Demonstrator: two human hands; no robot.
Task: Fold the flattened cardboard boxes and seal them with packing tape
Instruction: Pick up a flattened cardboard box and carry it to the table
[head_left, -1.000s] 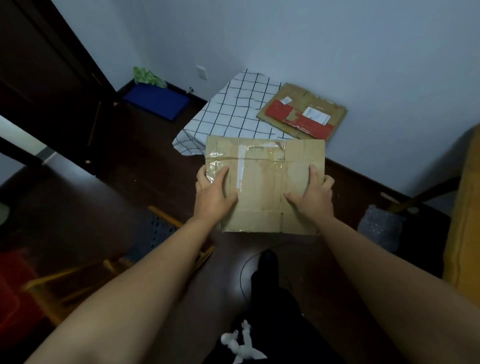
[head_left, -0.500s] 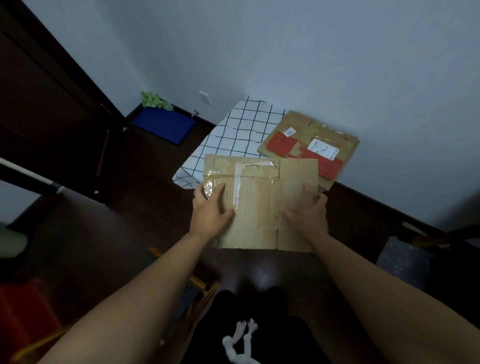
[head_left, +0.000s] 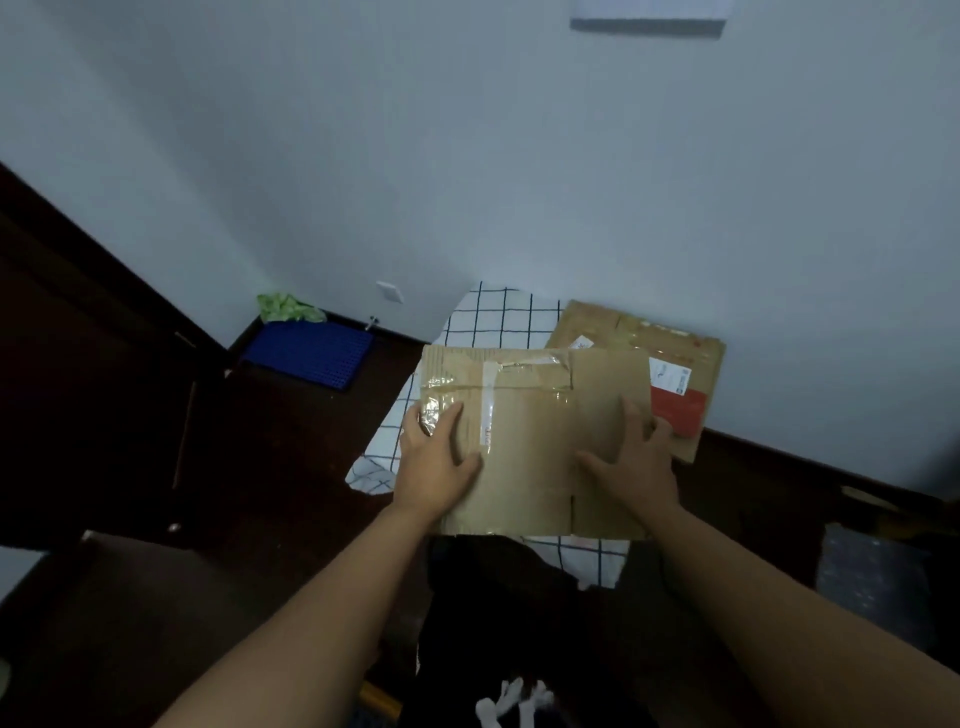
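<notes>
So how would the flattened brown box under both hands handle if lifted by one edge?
The flattened brown box would likely stay fairly stiff, being a flat sheet, but could hinge at its visible creases and flap slits. It is probably light, being thin. The glossy old tape near the left hand may be slick; the bare cardboard under the right hand should offer better purchase.

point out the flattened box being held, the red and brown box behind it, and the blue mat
flattened cardboard box (head_left: 524, 441): head view, bare centre panel
red and brown flattened box (head_left: 680, 410): head view, red printed area
blue mat (head_left: 311, 353): head view, middle of its ridged top
</notes>
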